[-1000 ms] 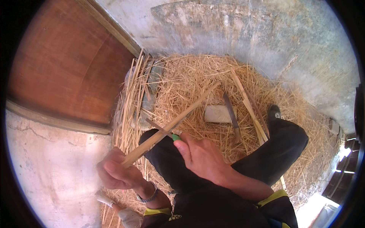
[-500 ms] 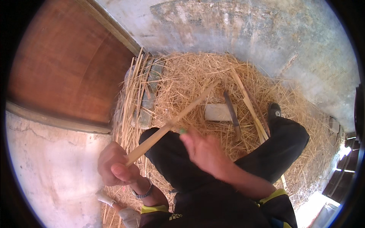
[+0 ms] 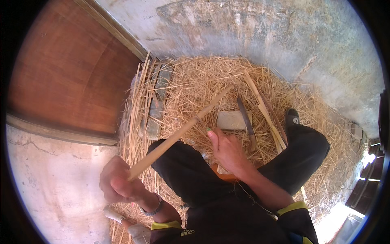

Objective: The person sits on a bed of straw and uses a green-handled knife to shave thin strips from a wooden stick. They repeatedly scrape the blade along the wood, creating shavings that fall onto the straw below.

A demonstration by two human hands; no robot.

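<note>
My left hand (image 3: 118, 182), at the lower left, is closed around the near end of a long bamboo strip (image 3: 177, 133). The strip slants up and away over my left knee, its far end above the straw. My right hand (image 3: 230, 151) is in the middle, just right of the strip and apart from it. Its fingers are curled, and a small green bit (image 3: 209, 129) shows by the thumb; the rest of what it grips is hidden. Beyond this hand, a large dark-bladed knife (image 3: 246, 120) with a wooden handle leans across a pale block (image 3: 227, 120).
Straw-like shavings (image 3: 203, 73) cover the floor. More bamboo pieces (image 3: 264, 107) lie right of the knife. Thin split strips (image 3: 136, 110) are heaped along the left, by a brown door panel (image 3: 73, 69). A stained wall (image 3: 260, 36) closes the far side. Something orange (image 3: 222, 175) shows between my legs.
My right hand has shifted up and right, away from the strip, and its blur is gone. My left hand has moved slightly left and down, still gripping the strip.
</note>
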